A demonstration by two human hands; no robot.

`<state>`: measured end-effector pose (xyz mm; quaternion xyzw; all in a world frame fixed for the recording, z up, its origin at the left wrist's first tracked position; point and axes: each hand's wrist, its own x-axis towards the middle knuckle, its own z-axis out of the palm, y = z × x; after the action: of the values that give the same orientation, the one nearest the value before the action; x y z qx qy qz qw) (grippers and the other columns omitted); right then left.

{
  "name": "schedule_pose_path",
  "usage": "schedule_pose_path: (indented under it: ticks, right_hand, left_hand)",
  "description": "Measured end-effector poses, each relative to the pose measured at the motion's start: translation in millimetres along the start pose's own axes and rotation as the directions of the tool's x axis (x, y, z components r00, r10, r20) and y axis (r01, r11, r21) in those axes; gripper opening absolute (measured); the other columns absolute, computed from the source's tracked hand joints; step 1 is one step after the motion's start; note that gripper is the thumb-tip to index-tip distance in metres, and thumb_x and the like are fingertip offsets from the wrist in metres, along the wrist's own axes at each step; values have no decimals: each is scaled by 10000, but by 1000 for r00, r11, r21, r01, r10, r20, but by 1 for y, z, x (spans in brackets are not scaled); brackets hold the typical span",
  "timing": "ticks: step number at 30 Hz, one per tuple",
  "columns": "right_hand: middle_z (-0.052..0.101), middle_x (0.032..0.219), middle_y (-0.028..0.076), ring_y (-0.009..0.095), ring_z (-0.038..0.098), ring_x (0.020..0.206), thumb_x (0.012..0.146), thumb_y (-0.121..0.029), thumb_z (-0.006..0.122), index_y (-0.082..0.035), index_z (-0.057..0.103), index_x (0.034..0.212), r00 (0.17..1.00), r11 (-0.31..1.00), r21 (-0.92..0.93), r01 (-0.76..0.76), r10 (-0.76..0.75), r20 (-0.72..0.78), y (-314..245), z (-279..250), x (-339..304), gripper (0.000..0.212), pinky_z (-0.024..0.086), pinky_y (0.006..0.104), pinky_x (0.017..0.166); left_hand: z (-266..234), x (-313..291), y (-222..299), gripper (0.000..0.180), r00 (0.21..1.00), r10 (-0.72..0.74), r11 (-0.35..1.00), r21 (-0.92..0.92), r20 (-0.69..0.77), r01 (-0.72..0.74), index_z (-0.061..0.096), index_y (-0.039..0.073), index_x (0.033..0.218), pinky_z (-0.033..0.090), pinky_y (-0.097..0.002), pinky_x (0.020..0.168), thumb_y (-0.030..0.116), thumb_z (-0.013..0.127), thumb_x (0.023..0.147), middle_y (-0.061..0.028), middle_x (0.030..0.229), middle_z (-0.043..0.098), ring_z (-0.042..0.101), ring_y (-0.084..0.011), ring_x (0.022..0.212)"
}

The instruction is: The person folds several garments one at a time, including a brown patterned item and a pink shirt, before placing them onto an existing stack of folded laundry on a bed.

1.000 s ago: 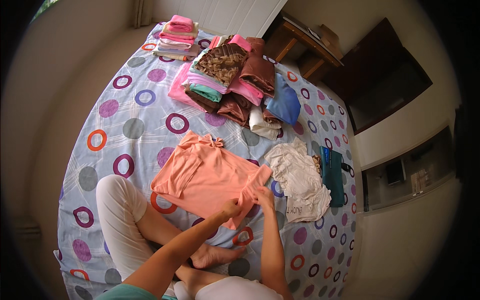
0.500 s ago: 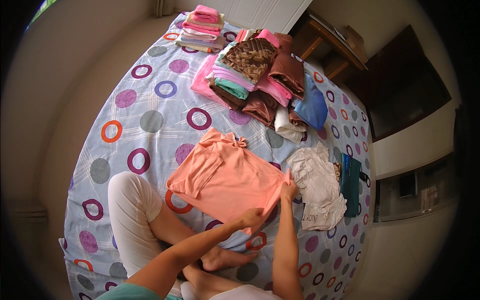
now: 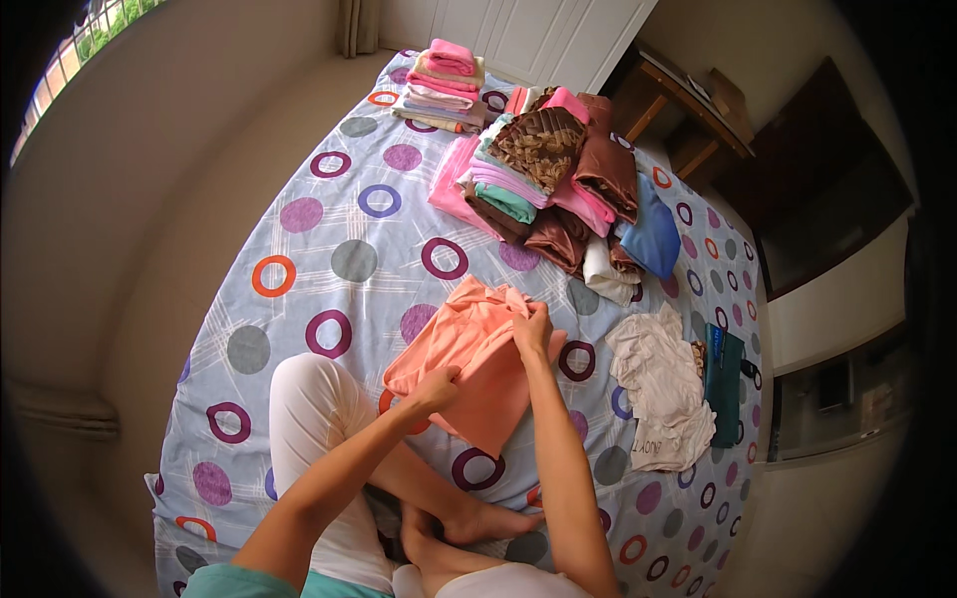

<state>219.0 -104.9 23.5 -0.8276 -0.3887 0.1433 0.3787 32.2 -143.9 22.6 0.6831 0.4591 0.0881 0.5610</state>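
A peach top (image 3: 495, 384) lies on the bed in front of my crossed legs, its lower part folded back over the rest. Pinched in my right hand (image 3: 532, 329) is the folded edge at the far right, close to the neckline. My left hand (image 3: 436, 389) grips the fabric on the near side, fingers closed. The bow seen earlier at the neckline is now mostly hidden by the cloth and my right hand. To the right lies a crumpled white T-shirt (image 3: 658, 384), apart from both hands.
A patterned sheet (image 3: 301, 214) covers the bed. Beyond the top is a heap of folded clothes (image 3: 538, 154), with a brown satin piece (image 3: 606, 171) and a blue piece (image 3: 650, 234). A neat folded stack (image 3: 444, 90) stands far left of it. A dark green folder-like item (image 3: 725, 389) lies right.
Both hands have moved left and away from me, carrying the top's right edge over onto itself. The top now covers less of the bed. The view has shifted slightly.
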Motion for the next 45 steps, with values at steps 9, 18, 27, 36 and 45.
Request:
schedule_pose_path:
  ticks: [9,18,27,36,45]
  right_hand:
    - [536,798,212,323,538,755,667,-85,541,40,424,836,1000,984,177,18,-14,-23,-32,69,6,241,424,355,687]
    - [579,822,196,326,565,745,702,-270,497,-43,599,884,974,991,-31,-127,131,185,-3,78,26,309,447,379,677]
    - [576,743,168,286,567,676,802,-317,431,17,534,811,933,882,368,-295,182,312,-24,66,2,349,447,355,612]
    - [496,816,116,278,493,772,609,-218,683,-24,469,859,961,967,-104,233,-212,180,7,-42,-139,382,415,355,664]
    - [415,879,143,318,478,785,609,14,565,-34,422,904,978,963,-191,191,-171,116,23,-28,-189,331,418,367,643]
  left_hand:
    - [-32,8,-52,356,974,-144,988,-86,-173,131,530,49,977,398,-322,723,46,379,655,-158,904,569,542,-251,871]
    - [-32,10,-55,349,950,-255,966,-79,-177,245,540,15,953,408,-322,703,23,373,646,-182,845,580,556,-262,819]
    - [-32,12,-65,198,930,-300,945,-198,-213,259,511,-17,837,402,-260,554,86,477,671,-74,701,528,484,-139,637]
    - [-32,5,-58,213,890,34,977,204,-455,67,483,-24,823,406,-412,620,132,477,679,-250,758,542,518,-394,729]
    - [-30,1,-52,209,906,105,978,209,-410,-18,465,-25,853,395,-447,652,-5,355,677,-272,787,532,510,-412,766]
